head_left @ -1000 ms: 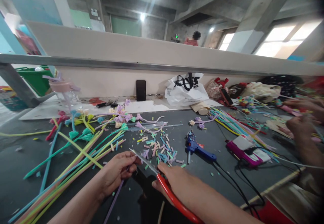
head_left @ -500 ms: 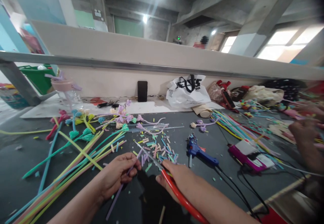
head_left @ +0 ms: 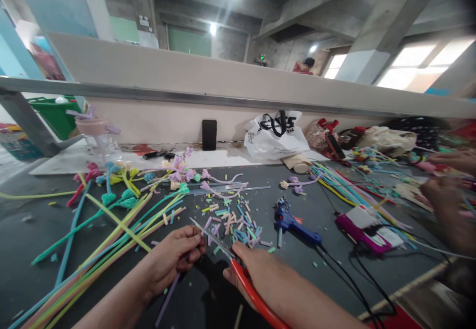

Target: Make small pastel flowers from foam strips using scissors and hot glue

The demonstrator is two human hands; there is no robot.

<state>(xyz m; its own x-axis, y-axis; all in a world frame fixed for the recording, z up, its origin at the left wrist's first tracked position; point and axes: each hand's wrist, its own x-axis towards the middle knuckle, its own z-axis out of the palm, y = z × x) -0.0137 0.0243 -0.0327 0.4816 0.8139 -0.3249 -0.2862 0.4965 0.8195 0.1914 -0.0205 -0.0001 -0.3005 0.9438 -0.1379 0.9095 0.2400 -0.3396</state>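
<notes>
Pinched in my left hand (head_left: 180, 252) is a thin purple pipe cleaner (head_left: 167, 299), its long end hanging down toward me. My right hand (head_left: 256, 272) is wrapped round red-handled scissors (head_left: 253, 287). Their metal blades point up and left and reach the left fingertips, where the pipe cleaner's short end is mostly hidden. Beyond both hands lies a scatter of short cut pipe cleaner pieces (head_left: 232, 217) in pastel colours. Left of my left hand run long yellow, blue, green and pink pipe cleaners (head_left: 111, 254).
A blue hot glue gun (head_left: 297, 227) lies at the right, beside a purple-and-white power strip (head_left: 368, 230) with black cables. Pipe cleaner flowers (head_left: 178, 170), a phone (head_left: 209, 135) and a white bag (head_left: 275, 136) stand farther back. Another person's hands (head_left: 446, 190) work at far right.
My right hand and the scissors have shifted slightly left, the blades now nearer my left fingertips. The purple end that stuck up from my left fingers no longer shows clearly.
</notes>
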